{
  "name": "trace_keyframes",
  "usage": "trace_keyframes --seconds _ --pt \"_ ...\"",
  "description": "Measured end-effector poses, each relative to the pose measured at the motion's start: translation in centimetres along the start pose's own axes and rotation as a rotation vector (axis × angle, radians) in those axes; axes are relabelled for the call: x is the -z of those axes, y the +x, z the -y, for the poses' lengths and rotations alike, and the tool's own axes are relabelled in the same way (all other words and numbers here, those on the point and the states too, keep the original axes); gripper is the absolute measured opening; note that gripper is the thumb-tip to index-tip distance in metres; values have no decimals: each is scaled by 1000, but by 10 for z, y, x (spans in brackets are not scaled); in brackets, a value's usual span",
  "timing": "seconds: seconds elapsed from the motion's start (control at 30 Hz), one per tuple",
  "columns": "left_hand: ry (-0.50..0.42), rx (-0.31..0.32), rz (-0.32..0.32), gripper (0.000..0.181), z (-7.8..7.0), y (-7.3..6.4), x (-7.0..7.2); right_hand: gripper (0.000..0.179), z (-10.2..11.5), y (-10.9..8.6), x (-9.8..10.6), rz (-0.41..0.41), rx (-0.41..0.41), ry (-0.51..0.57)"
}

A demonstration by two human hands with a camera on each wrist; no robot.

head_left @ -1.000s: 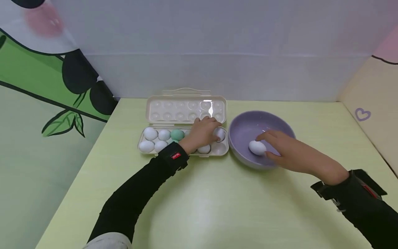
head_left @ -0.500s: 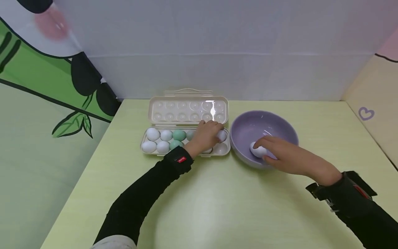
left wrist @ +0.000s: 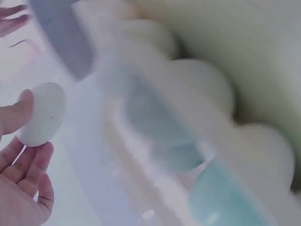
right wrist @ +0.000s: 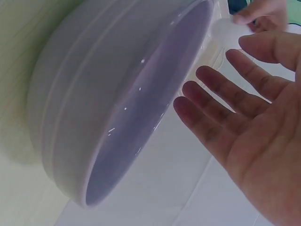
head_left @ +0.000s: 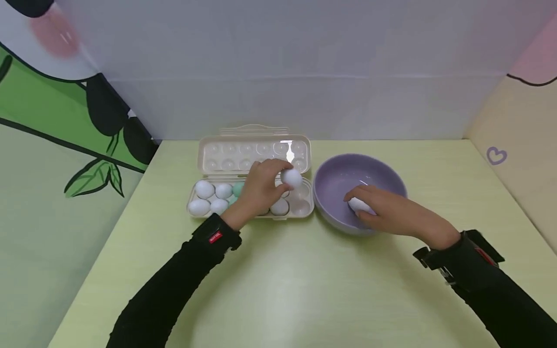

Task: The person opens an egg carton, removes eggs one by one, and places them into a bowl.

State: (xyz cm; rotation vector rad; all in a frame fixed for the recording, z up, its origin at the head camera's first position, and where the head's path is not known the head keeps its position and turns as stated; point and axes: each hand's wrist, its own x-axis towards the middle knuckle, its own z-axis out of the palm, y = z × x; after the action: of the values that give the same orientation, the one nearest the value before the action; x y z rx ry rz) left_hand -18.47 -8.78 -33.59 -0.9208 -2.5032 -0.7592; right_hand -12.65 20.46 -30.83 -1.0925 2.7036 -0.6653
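While my left hand [head_left: 260,186] pinches an egg [head_left: 292,179] left of the bowl [head_left: 341,175], right hand [head_left: 389,209] loose, that smooth shell may slip.

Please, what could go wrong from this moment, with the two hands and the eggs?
The left hand pinches a white egg over the open egg carton; it might slip and crack against the eggs below.

The right hand is spread above the purple bowl, where another egg lies; a careless touch could roll that one against the side.
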Motion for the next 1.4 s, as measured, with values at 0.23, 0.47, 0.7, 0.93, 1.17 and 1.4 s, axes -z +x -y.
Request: trace_keyframes --seconds 0.23,0.47,0.7,0.93,1.17,1.4 --pt "-299 -103 -147 44 -28 -8 29 41 9 11 7 -58 -26 119" --pt "-457 -217 -169 45 -58 -13 14 49 35 24 4 -90 77 351" --pt "-511 -208 -171 38 -67 -18 -7 34 47 33 -5 -118 115 278" --pt "-441 -145 -103 41 -64 -21 -11 38 36 26 6 -96 86 243" --pt "-375 42 -25 47 -44 -26 10 40 4 25 37 -151 -13 116" --pt "-372 155 41 48 -26 -38 17 33 -27 29 37 -105 -111 50"
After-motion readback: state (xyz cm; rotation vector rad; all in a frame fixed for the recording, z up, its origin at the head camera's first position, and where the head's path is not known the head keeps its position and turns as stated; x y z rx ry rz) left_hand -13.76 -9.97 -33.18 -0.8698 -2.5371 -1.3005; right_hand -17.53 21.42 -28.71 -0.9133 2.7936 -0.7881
